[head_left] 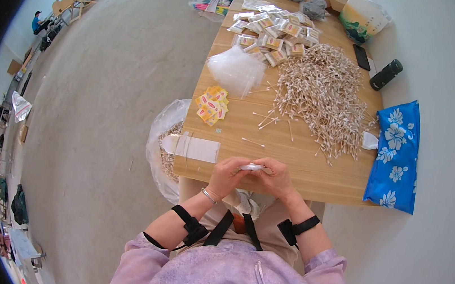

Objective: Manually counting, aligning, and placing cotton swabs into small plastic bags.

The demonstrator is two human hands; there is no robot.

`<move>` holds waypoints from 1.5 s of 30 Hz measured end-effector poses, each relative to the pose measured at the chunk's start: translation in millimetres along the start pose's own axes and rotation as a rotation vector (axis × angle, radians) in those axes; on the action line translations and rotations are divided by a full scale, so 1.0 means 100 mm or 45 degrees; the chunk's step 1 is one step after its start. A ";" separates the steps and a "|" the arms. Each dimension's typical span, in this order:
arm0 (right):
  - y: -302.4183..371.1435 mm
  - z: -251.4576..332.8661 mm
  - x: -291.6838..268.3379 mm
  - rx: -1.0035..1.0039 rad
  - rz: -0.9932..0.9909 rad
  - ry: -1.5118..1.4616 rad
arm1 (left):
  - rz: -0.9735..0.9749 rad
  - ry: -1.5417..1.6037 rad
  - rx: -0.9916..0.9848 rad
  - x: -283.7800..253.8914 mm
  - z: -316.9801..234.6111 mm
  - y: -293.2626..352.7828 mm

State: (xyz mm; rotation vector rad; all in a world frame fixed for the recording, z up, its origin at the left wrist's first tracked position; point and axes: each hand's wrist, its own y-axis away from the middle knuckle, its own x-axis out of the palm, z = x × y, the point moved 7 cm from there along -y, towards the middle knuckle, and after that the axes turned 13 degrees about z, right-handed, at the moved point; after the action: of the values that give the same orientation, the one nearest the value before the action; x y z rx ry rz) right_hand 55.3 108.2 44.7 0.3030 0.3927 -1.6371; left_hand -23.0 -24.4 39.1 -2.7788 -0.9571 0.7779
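Observation:
At the table's near edge, my left hand (227,176) and my right hand (276,178) are both closed on a small, whitish plastic packet (252,168), one at each end. What the packet contains is mostly hidden by my fingers. Just left of my hands lies a white holder with a rounded end (201,149), banded near its middle. A single cotton swab (253,142) rests beyond my fingers, and a few more lie scattered past it. Farther right spreads a large heap of loose cotton swabs (324,91). Small yellow-and-white cards (212,106) form a pile on the left.
Clear plastic bags (236,70) and filled swab packets (275,31) occupy the table's far part. Along the right stand a black bottle (386,74), a phone (361,57) and a blue flowered pouch (395,154). A sack of swabs (164,148) hangs by the left edge.

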 end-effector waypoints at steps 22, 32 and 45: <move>-0.01 -0.17 0.06 0.078 0.046 0.101 | 0.211 -0.205 -0.193 0.04 0.00 -0.02; 0.02 -0.20 0.07 0.236 0.096 -0.240 | 0.177 0.163 -0.175 -0.04 0.01 0.01; 0.01 0.06 -0.02 -0.087 0.021 0.022 | 0.092 0.136 -0.022 -0.06 -0.03 0.00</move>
State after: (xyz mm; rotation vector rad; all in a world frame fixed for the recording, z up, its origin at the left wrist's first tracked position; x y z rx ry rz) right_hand 56.7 107.3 51.3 0.2682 0.4569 -1.6022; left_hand -25.9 -27.8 44.3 -2.8515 -0.8532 0.6251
